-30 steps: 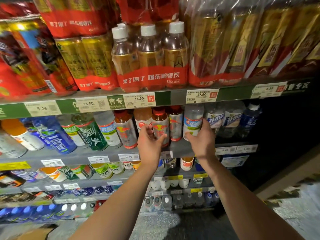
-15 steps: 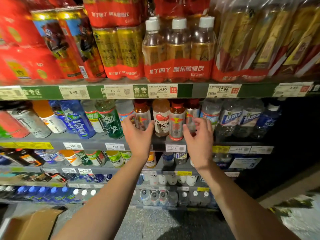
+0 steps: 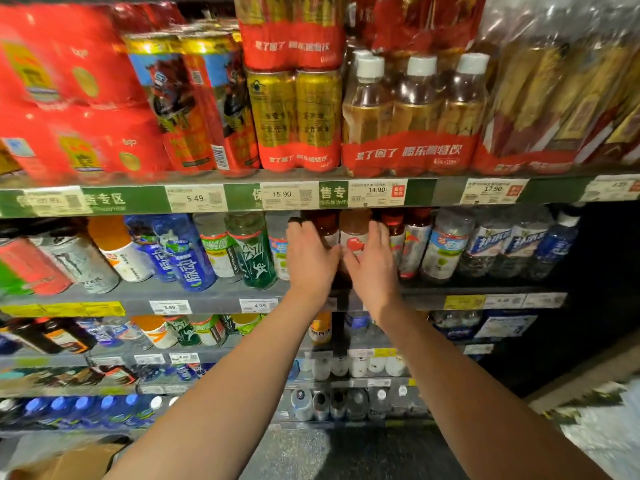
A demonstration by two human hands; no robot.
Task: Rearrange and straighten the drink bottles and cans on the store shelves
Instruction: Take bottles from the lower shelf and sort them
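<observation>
On the second shelf stands a row of drink bottles. My left hand curls round a dark bottle with a red cap, fingers on its left side and thumb on its right. Right beside it, my right hand wraps round an orange bottle with a white label and red logo. The two thumbs nearly touch between the bottles. The lower parts of both bottles are hidden behind my hands. A red-capped bottle with a silver label stands just right of my right hand.
A green bottle and blue bottles lean left of my hands; clear bottles stand to the right. Shrink-wrapped multipacks fill the shelf above. Lower shelves hold more drinks. A cardboard box lies on the floor at bottom left.
My hands have drawn together, from the outer sides of a small group of bottles to two neighbouring ones in the middle. The view has shifted left along the shelf.
</observation>
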